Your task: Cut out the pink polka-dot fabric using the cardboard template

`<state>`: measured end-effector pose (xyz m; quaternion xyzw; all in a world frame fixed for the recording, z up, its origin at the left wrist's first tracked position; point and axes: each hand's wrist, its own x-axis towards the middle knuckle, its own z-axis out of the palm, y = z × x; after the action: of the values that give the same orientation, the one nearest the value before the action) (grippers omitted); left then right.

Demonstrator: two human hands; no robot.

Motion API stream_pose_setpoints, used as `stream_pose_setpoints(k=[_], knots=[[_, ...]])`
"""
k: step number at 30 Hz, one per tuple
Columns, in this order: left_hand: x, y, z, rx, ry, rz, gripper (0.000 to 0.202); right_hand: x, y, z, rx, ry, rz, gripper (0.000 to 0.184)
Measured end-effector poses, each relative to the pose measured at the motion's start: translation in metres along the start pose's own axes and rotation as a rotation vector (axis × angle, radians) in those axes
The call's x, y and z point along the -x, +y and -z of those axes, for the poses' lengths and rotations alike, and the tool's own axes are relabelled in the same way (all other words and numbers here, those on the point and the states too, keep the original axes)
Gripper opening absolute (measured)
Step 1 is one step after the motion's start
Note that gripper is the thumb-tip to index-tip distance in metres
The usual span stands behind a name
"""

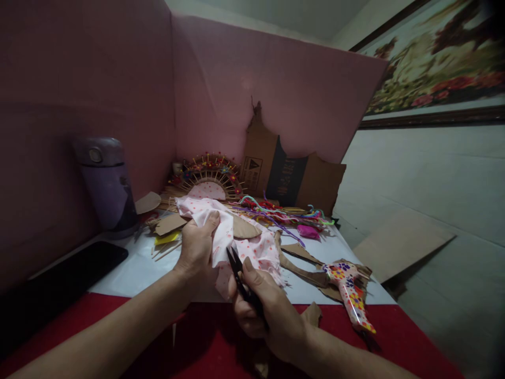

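Note:
My left hand (pixel 197 242) grips a piece of pale pink cloth with red dots (pixel 260 250), its thumb pressed on top. A cardboard piece with a curved edge (pixel 245 227) lies against the cloth. In my right hand (pixel 270 310) is a pair of black scissors (pixel 238 271), with the fingers wrapped round the handles. The blades point up and away from me, slightly apart, at the front part of the cloth. Whether they touch it I cannot tell.
A flower-patterned glue gun (pixel 349 295) rests at the right by cardboard scraps (pixel 302 252). Colourful pipe cleaners (pixel 272 210) and a decorated half-round fan shape (pixel 209 173) are behind. A purple bottle (pixel 104 189) and a black phone (pixel 100 258) occupy the left. Torn cardboard (pixel 290 168) leans at the back.

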<state>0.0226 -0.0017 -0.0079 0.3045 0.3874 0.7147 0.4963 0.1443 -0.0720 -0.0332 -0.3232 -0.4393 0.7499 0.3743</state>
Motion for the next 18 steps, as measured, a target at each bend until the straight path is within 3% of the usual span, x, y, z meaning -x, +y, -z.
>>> stream_pose_setpoints(k=[9, 13, 18], knots=[[-0.0004, -0.0039, 0.0014, 0.010, -0.079, 0.160, 0.029, 0.0007, -0.0026, -0.0001, 0.050, 0.007, -0.004, 0.053], [0.0009, -0.0038, 0.0005, 0.010, -0.094, 0.166, 0.029, 0.0007, -0.0014, -0.0011, 0.091, 0.003, 0.011, 0.053], [0.0047, -0.0004, -0.0009, -0.053, -0.102, 0.208, 0.022, 0.0011, 0.0019, -0.0041, 0.129, -0.023, 0.112, 0.051]])
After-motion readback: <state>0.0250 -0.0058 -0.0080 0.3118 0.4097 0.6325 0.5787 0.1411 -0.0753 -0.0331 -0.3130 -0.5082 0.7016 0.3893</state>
